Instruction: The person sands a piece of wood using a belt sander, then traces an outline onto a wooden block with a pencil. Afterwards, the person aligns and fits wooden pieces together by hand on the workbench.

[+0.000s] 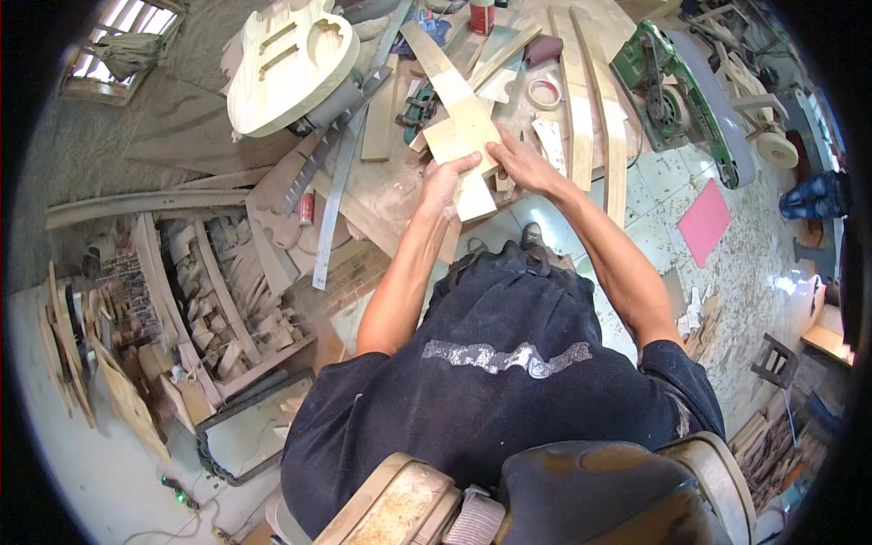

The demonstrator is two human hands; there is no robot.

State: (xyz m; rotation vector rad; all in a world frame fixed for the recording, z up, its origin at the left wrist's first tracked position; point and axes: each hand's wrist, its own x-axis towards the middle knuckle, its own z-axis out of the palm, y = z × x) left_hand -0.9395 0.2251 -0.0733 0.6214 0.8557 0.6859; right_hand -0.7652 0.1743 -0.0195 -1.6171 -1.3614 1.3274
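A pale flat wooden piece [470, 136] lies at the workbench's near edge, with a long strip of wood [436, 62] running up from it. My left hand [441, 186] grips its left side, thumb on top. On the right side my right hand [520, 163] holds the same piece, thumb on its face and the other fingers partly hidden beneath. A small square board overlaps the strip at the left. Whether these parts are joined cannot be made out.
A guitar-shaped wooden body [291, 68] stands upper left, beside a long metal ruler [341, 195]. Tape [544, 94], a red can [481, 16] and long boards [574, 100] lie on the bench. A green sander [668, 95] is at right; a pink sheet [704, 222] lies on the floor.
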